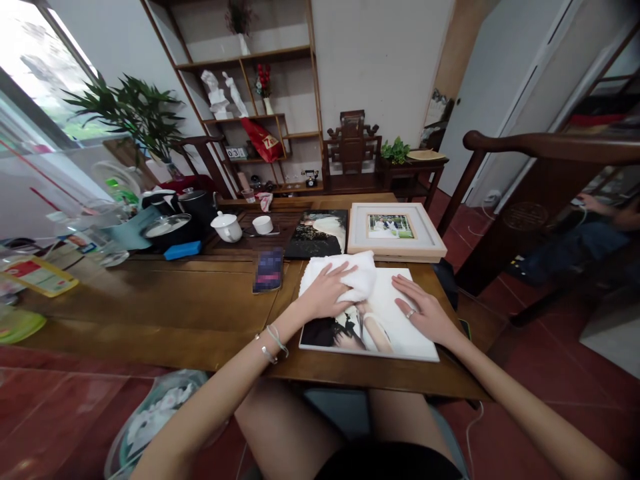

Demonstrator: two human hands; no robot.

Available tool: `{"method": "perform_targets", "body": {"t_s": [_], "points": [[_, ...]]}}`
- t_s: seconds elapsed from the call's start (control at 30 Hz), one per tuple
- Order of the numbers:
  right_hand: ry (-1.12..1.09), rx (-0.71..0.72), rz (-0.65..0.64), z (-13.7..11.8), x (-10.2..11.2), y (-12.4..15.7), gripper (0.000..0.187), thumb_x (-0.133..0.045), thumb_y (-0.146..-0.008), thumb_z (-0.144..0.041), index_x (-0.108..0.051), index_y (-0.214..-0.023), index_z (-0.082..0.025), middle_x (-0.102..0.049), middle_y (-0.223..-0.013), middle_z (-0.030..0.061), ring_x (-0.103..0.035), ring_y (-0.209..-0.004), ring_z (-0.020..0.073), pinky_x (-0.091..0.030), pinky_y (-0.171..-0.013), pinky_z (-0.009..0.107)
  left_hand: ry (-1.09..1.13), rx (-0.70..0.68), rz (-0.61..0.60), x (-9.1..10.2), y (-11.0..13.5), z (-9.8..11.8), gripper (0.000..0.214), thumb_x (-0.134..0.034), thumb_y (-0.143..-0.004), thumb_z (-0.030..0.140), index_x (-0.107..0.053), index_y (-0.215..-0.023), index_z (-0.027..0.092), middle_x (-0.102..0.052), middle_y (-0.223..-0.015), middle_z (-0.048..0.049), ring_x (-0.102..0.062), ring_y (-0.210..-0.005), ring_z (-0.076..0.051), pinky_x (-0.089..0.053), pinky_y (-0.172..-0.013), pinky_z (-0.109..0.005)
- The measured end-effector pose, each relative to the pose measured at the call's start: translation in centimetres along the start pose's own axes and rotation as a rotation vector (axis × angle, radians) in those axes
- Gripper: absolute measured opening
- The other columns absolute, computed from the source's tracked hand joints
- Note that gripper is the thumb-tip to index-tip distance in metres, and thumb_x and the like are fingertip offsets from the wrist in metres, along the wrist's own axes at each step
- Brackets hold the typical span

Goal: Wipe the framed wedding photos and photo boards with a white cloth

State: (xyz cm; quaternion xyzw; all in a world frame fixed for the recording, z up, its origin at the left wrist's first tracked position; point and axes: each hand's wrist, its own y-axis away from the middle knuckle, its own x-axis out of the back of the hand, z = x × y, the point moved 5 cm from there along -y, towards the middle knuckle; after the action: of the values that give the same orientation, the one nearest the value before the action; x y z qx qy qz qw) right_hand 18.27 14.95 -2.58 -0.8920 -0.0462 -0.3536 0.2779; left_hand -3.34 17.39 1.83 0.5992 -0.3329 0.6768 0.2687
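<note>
A large photo print (395, 320) lies flat on the wooden table (175, 300) in front of me. My left hand (327, 290) presses a white cloth (357, 273) onto the print's upper left part, fingers spread over it. My right hand (423, 310) lies flat on the print's right half, fingers stretched out, a ring on one finger. Bracelets circle my left wrist.
Behind the print stand a white framed photo (395, 230) and a dark photo panel (317, 233). A phone (269, 270) lies left of the cloth. Teapot (227, 227), cup, pots and a tray fill the table's far left. A wooden chair (540, 193) is at right, a bin (155, 417) beside my left leg.
</note>
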Motion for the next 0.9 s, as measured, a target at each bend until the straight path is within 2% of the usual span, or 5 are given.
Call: {"method": "perform_targets", "body": {"t_s": [0.13, 0.43, 0.53, 0.73, 0.9], "points": [[-0.01, -0.001, 0.008, 0.1, -0.1, 0.0, 0.04, -0.05, -0.089, -0.033, -0.057, -0.127, -0.023, -0.054, -0.135, 0.0076, -0.043, -0.131, 0.0259, -0.035, -0.11, 0.052, -0.034, -0.004, -0.054, -0.1, 1.0, 1.6, 0.035, -0.052, -0.085, 0.03, -0.063, -0.117, 0.019, -0.033, -0.15, -0.0085, -0.021, -0.141, -0.032, -0.018, -0.112, -0.053], [-0.013, 0.004, 0.013, 0.2, -0.1, 0.1, 0.04, -0.051, -0.089, -0.032, -0.057, -0.127, -0.023, -0.054, -0.134, 0.0081, -0.045, -0.13, 0.0266, -0.036, -0.109, 0.053, -0.026, -0.152, -0.148, 0.7, 8.2, 10.5, 0.033, -0.058, -0.078, 0.034, -0.068, -0.104, 0.017, -0.02, -0.154, -0.0107, -0.01, -0.141, -0.04, -0.016, -0.11, -0.06], [-0.002, 0.0, 0.007, 0.2, -0.1, 0.1, 0.04, -0.05, -0.089, -0.032, -0.056, -0.128, -0.022, -0.054, -0.135, 0.009, -0.044, -0.13, 0.0262, -0.036, -0.109, 0.052, -0.005, -0.11, -0.111, 0.5, 7.3, 9.0, 0.035, -0.058, -0.079, 0.033, -0.065, -0.111, 0.021, -0.024, -0.153, -0.008, -0.016, -0.141, -0.037, -0.019, -0.11, -0.057], [-0.004, -0.011, -0.004, 0.0, -0.1, 0.1, 0.04, -0.05, -0.089, -0.033, -0.057, -0.127, -0.021, -0.054, -0.135, 0.0094, -0.042, -0.131, 0.0269, -0.034, -0.109, 0.053, -0.037, 0.035, -0.024, -0.4, 1.1, 3.1, 0.037, -0.052, -0.086, 0.037, -0.062, -0.118, 0.02, -0.031, -0.15, -0.0097, -0.02, -0.141, -0.033, -0.019, -0.111, -0.055], [-0.007, -0.018, -0.003, 0.0, 0.0, 0.1, 0.041, -0.05, -0.089, -0.034, -0.057, -0.127, -0.022, -0.054, -0.135, 0.0091, -0.042, -0.131, 0.0273, -0.034, -0.11, 0.053, -0.049, 0.004, -0.014, -0.6, -1.9, 1.6, 0.036, -0.053, -0.086, 0.039, -0.063, -0.116, 0.022, -0.032, -0.15, -0.0085, -0.02, -0.14, -0.032, -0.018, -0.11, -0.056]]}}
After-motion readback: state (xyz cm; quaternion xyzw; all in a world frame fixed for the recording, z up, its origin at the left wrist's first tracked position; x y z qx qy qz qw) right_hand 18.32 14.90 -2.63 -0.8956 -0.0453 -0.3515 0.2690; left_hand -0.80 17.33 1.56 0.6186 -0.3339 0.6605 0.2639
